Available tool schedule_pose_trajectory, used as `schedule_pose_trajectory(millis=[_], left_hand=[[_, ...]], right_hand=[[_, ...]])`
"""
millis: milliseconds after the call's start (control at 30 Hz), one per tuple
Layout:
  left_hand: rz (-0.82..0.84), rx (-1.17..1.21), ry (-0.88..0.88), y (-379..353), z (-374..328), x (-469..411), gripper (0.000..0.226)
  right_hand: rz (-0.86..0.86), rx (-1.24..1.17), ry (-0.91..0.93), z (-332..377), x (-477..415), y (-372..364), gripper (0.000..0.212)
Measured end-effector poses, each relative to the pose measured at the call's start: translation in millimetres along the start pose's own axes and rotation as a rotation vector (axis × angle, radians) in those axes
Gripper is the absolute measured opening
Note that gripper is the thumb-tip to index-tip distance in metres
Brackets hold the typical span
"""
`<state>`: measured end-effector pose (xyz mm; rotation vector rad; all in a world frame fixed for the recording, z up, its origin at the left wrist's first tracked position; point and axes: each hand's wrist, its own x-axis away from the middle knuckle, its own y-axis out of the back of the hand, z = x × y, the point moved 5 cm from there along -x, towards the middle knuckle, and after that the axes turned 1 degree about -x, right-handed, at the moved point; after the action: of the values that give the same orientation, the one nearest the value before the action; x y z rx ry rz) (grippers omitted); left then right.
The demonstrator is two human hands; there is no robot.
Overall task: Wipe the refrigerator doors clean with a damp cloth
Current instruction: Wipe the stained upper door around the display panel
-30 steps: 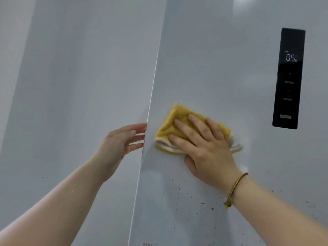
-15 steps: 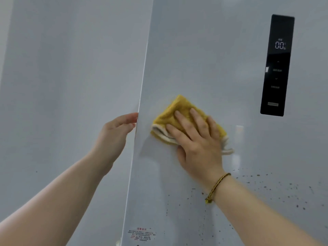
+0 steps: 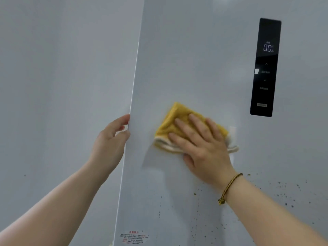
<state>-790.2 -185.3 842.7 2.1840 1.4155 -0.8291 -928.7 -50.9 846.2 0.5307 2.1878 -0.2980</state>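
Observation:
A folded yellow cloth [image 3: 170, 125] with a white underside lies flat against the pale grey refrigerator door [image 3: 195, 59]. My right hand [image 3: 200, 144] presses it to the door with straight, spread fingers. My left hand [image 3: 110, 142] grips the door's left edge, thumb on the front, fingers curled round behind it. Dark specks and drip marks [image 3: 284, 194] dot the door below and to the right of my right hand.
A black control panel [image 3: 265, 68] showing lit digits sits high on the door's right. A small label with red print [image 3: 134, 237] is at the door's lower left. The fridge's grey side or adjoining panel [image 3: 62, 86] fills the left.
My right hand has slid the cloth a little to the right along the door. My left hand keeps its hold on the door edge. The view has shifted down, showing more specks and the label.

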Motion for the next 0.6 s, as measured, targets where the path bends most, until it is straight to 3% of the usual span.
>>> schedule_pose_trajectory(millis=[67,133,267,400,467,600], left_hand=[[-0.015,-0.018,-0.017,-2,1,1,0.041],[-0.030,-0.050,-0.033,-5,1,2,0.043],[-0.082,-0.139,-0.045,-8,-1,4,0.048],[-0.174,-0.329,-0.149,-16,-11,13,0.051],[-0.155,-0.376,-0.285,-31,-22,22,0.055],[-0.072,-0.449,-0.570,-78,-36,40,0.056]], right_hand=[[-0.051,0.033,-0.188,-1,2,4,0.037],[-0.048,0.034,-0.256,14,14,1,0.040],[0.084,-0.031,0.058,45,44,-2,0.032],[0.166,-0.029,0.375,22,49,1,0.034],[0.121,-0.005,0.311,-11,40,8,0.034],[0.010,0.021,-0.033,-70,41,31,0.032]])
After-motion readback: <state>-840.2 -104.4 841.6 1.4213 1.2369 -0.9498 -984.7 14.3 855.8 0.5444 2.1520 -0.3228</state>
